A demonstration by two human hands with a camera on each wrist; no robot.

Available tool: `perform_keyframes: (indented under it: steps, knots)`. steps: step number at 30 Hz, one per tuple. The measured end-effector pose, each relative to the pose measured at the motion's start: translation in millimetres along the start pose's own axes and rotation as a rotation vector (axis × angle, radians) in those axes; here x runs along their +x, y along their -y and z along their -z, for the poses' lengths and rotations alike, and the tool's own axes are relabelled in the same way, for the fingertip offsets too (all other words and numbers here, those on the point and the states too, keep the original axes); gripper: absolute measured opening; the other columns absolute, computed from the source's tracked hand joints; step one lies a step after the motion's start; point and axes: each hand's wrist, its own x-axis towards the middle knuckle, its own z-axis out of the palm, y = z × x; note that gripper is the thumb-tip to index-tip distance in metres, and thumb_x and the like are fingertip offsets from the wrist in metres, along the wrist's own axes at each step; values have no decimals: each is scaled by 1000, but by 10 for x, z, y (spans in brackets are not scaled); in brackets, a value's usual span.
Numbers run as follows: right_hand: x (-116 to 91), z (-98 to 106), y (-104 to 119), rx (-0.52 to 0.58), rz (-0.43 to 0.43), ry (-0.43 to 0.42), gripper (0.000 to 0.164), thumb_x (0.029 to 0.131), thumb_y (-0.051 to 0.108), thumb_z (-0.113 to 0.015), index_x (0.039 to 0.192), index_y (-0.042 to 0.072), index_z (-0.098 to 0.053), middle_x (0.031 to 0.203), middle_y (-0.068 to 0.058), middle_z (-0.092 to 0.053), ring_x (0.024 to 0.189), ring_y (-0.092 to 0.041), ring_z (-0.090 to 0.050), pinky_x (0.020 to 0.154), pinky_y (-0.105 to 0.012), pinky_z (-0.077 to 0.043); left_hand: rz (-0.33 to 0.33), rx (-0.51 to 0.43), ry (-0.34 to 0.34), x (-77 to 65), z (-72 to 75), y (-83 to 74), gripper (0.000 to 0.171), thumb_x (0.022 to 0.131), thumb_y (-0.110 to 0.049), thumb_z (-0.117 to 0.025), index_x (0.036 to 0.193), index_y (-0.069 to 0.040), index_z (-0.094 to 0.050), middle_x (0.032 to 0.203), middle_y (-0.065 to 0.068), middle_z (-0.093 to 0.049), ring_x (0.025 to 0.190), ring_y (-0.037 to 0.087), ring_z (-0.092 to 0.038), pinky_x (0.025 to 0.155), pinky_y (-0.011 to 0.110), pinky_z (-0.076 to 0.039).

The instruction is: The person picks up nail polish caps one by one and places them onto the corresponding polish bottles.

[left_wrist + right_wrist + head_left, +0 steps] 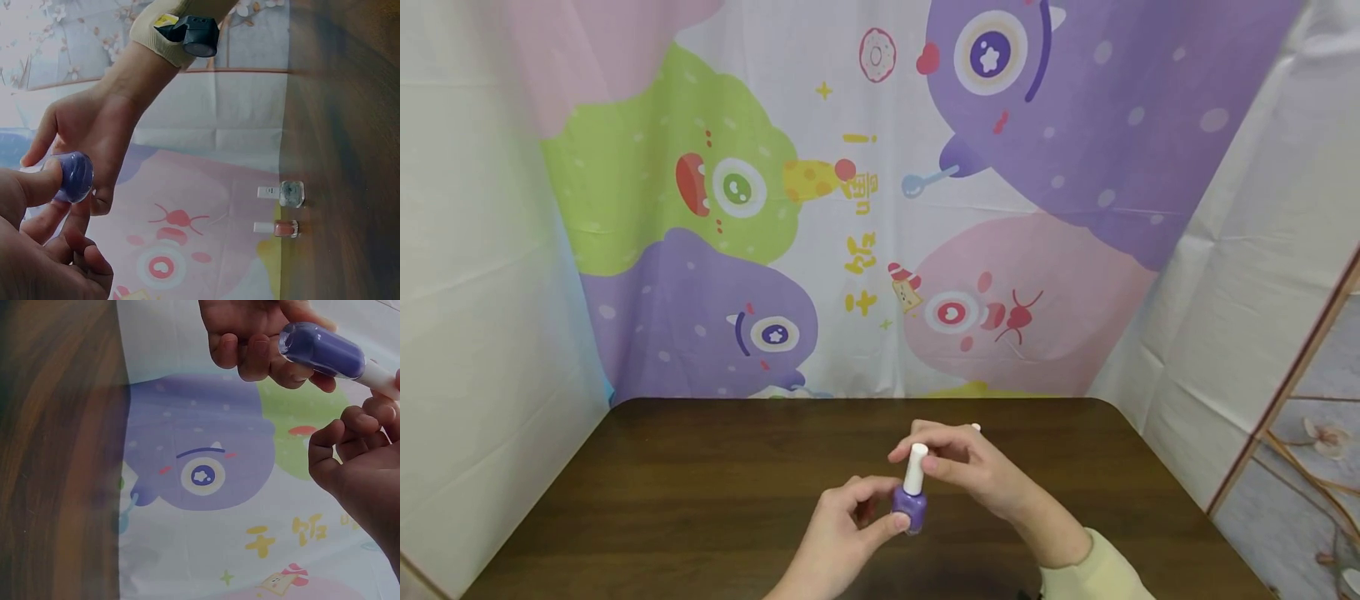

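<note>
A nail polish bottle (909, 505) with shimmering purple polish and a long white cap (915, 473) is held up over the table, leaning slightly. My left hand (842, 529) pinches the purple glass body between thumb and fingers. At the top, my right hand (977, 467) has its thumb and index finger on either side of the white cap. In the right wrist view the purple bottle (328, 351) shows its clear base, and the cap runs to the right hand's fingers (359, 420). The left wrist view shows the bottle base (77, 177) past the left thumb.
Two more nail polish bottles stand on the dark wooden table (662, 492): one greyish (292, 194), one reddish (286, 229), both white-capped. In the head view a white cap tip (976, 427) peeks out behind the right hand. A cartoon-printed curtain (880, 358) hangs at the table's back edge.
</note>
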Motion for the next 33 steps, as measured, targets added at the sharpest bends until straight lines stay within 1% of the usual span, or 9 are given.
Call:
perform_keyframes:
  steps: [4,5,9,14,19,22,25,30,33]
  knots:
    - [-14,6,-22,-35,34,-16,20,96,5,-48,107,-4,-62,86,-3,-49,83,-9,-45,69,-25,-43,-44,12,15,0,1,5,27,78,-22,-75,102,-11,-71,70,-3,-47,67,6,-41,59,20,-37]
    - [-17,7,-25,-52,43,-25,19,96,5,-49,106,-2,-63,85,-4,-50,82,-9,-44,67,-25,-43,-51,14,18,0,1,5,27,78,-22,-75,102,-11,-71,70,-3,-47,67,5,-41,59,20,-37]
    - [-26,13,-34,-100,54,-51,17,95,4,-52,104,-2,-64,82,-9,-50,79,-9,-43,63,-27,-43,-70,21,18,1,0,1,26,79,-22,-75,102,-11,-70,71,-3,-48,67,5,-41,58,20,-38]
    - [-23,12,-40,-125,48,-71,16,94,4,-53,103,-1,-65,77,-9,-47,74,-9,-42,59,-25,-41,-66,33,4,1,-3,0,25,78,-21,-75,101,-13,-70,72,-2,-50,67,5,-42,59,21,-39]
    - [-22,8,-40,-141,45,-98,15,92,3,-57,103,1,-67,74,-8,-46,71,-6,-41,55,-25,-39,-29,42,-9,3,-8,-12,24,77,-21,-76,99,-15,-69,72,1,-50,66,5,-42,59,20,-38]
    - [-21,8,-42,-150,55,-108,14,91,3,-59,102,1,-68,72,-8,-45,70,-6,-40,53,-25,-38,-6,45,-19,1,-9,-19,24,76,-21,-77,98,-16,-70,71,-1,-49,66,6,-42,59,19,-36]
    - [-17,11,-47,-163,65,-120,13,90,2,-61,100,0,-69,70,-8,-44,68,-7,-39,51,-26,-36,3,45,-31,-4,-13,-24,24,75,-23,-78,97,-18,-70,71,-3,-48,66,6,-41,59,19,-36]
    - [-16,15,-53,-177,47,-160,11,87,3,-64,97,-1,-69,68,-6,-43,68,-7,-39,51,-25,-35,-37,51,-59,-6,-29,-25,23,74,-26,-79,94,-20,-70,73,-4,-53,65,6,-41,58,19,-35]
    - [-17,14,-56,-174,37,-184,10,86,5,-66,94,0,-70,68,-4,-42,68,-7,-39,51,-25,-35,-43,49,-75,-3,-39,-26,23,72,-26,-80,93,-22,-70,75,-6,-57,66,6,-41,59,19,-36]
